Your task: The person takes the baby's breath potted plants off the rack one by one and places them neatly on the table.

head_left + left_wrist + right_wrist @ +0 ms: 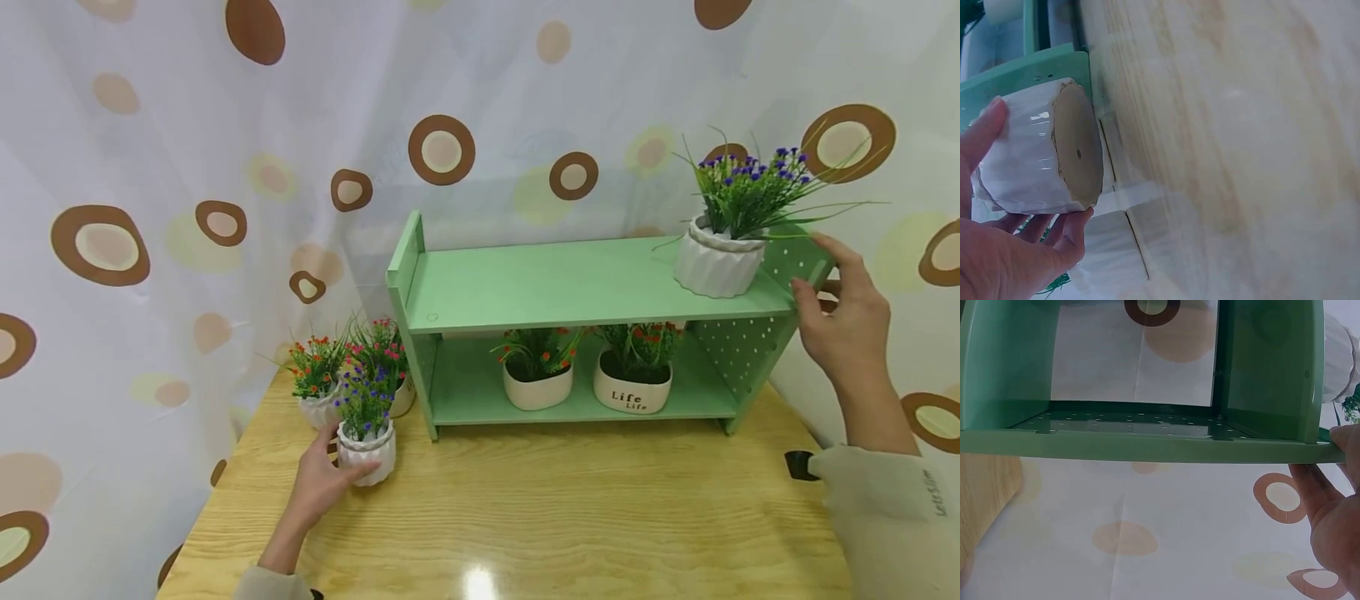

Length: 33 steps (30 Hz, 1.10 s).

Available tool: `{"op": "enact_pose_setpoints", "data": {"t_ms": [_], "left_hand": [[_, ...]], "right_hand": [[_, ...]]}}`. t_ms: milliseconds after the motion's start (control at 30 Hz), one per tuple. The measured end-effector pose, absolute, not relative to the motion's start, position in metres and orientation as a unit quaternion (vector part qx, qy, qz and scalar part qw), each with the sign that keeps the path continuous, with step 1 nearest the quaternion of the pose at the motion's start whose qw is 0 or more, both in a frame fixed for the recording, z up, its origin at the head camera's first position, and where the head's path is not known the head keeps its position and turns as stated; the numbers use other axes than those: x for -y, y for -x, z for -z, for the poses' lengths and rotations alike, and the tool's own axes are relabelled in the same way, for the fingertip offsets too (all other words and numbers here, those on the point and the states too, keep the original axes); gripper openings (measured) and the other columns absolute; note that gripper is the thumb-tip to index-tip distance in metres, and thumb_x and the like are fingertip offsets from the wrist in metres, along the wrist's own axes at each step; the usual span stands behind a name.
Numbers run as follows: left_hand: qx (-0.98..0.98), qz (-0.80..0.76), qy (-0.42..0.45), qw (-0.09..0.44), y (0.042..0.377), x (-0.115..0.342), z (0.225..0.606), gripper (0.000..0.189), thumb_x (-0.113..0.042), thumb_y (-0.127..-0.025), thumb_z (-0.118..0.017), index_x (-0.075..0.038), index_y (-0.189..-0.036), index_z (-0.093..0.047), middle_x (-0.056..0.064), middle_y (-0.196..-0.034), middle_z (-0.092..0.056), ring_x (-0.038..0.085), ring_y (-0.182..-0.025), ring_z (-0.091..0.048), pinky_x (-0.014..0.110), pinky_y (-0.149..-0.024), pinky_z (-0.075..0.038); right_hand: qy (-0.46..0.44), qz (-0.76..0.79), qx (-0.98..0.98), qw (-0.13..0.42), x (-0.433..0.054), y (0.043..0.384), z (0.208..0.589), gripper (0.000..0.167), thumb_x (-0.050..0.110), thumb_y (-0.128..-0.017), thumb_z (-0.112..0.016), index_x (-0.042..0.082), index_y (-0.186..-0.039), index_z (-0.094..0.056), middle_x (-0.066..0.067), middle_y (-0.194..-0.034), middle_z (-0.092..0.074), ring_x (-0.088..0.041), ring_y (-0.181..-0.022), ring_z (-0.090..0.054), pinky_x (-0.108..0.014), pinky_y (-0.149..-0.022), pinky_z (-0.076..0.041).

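Note:
My left hand [324,477] grips a small white fluted flower pot [367,454] with purple-blue flowers, thumb and fingers on opposite sides. In the left wrist view the pot's flat underside [1079,147] shows, tilted up off the table. At the right, my right hand [847,312] holds the upper right side panel of a green two-tier shelf [540,279], thumb at the front edge. Close to that hand, a white pot [720,262] with purple flowers stands on the top tier. The right wrist view shows the panel's edge [1147,449] between thumb and fingers.
Two oval pots with red-orange flowers, one plain [537,390] and one lettered "Life" [632,392], stand on the lower tier. Left of the shelf are a white pot [321,410] with orange flowers and a pot with pink flowers [382,346]. A patterned curtain hangs behind the wooden table [570,508].

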<state>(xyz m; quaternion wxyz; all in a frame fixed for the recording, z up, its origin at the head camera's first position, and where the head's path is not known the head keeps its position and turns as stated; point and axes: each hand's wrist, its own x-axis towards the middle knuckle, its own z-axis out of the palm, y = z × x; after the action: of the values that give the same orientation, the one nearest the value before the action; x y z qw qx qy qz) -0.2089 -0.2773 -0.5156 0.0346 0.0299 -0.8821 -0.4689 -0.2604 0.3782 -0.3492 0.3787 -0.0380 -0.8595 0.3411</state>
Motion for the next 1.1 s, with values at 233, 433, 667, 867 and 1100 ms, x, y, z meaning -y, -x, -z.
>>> {"op": "enact_pose_setpoints", "data": {"t_ms": [233, 433, 667, 867, 1100], "left_hand": [[0.88, 0.474, -0.021, 0.014, 0.209, 0.28, 0.519, 0.105, -0.032, -0.081, -0.091, -0.001, -0.16, -0.03, 0.027, -0.152, -0.048, 0.044, -0.134, -0.052, 0.051, -0.102, -0.056], [0.87, 0.493, -0.018, -0.006, 0.209, 0.281, 0.516, 0.105, -0.03, -0.082, -0.091, 0.001, -0.16, -0.028, 0.029, -0.157, -0.042, 0.046, -0.139, -0.049, 0.052, -0.107, -0.053], [0.85, 0.526, -0.011, -0.02, 0.206, 0.286, 0.514, 0.103, -0.018, -0.08, -0.092, 0.003, -0.159, -0.031, 0.03, -0.159, -0.04, 0.048, -0.143, -0.045, 0.051, -0.113, -0.046], [0.839, 0.542, -0.012, -0.046, 0.206, 0.295, 0.517, 0.107, -0.017, -0.081, -0.091, 0.004, -0.162, -0.024, 0.028, -0.165, -0.028, 0.047, -0.15, -0.034, 0.05, -0.118, -0.039], [0.843, 0.535, -0.029, -0.056, 0.201, 0.301, 0.519, 0.099, -0.016, -0.081, -0.091, 0.008, -0.157, -0.031, 0.032, -0.16, -0.036, 0.05, -0.145, -0.041, 0.047, -0.111, -0.048]], "right_hand": [[0.037, -0.336, 0.86, 0.382, -0.379, 0.26, 0.349, 0.057, 0.024, -0.105, -0.057, 0.039, -0.157, -0.042, -0.014, -0.146, -0.058, 0.028, -0.095, -0.04, 0.002, -0.078, -0.038], [0.038, -0.335, 0.861, 0.38, -0.378, 0.259, 0.348, 0.057, 0.026, -0.105, -0.057, 0.04, -0.158, -0.041, -0.015, -0.146, -0.058, 0.028, -0.095, -0.039, 0.002, -0.078, -0.037], [0.05, -0.334, 0.867, 0.366, -0.378, 0.26, 0.349, 0.057, 0.028, -0.106, -0.055, 0.042, -0.158, -0.038, -0.013, -0.149, -0.056, 0.024, -0.101, -0.042, 0.002, -0.081, -0.038], [0.047, -0.334, 0.866, 0.369, -0.378, 0.259, 0.349, 0.057, 0.028, -0.106, -0.055, 0.042, -0.158, -0.039, -0.014, -0.148, -0.057, 0.026, -0.099, -0.04, 0.003, -0.08, -0.037], [0.049, -0.337, 0.865, 0.369, -0.377, 0.259, 0.349, 0.057, 0.028, -0.105, -0.055, 0.041, -0.158, -0.039, -0.014, -0.148, -0.056, 0.025, -0.099, -0.041, 0.003, -0.08, -0.038]]}}
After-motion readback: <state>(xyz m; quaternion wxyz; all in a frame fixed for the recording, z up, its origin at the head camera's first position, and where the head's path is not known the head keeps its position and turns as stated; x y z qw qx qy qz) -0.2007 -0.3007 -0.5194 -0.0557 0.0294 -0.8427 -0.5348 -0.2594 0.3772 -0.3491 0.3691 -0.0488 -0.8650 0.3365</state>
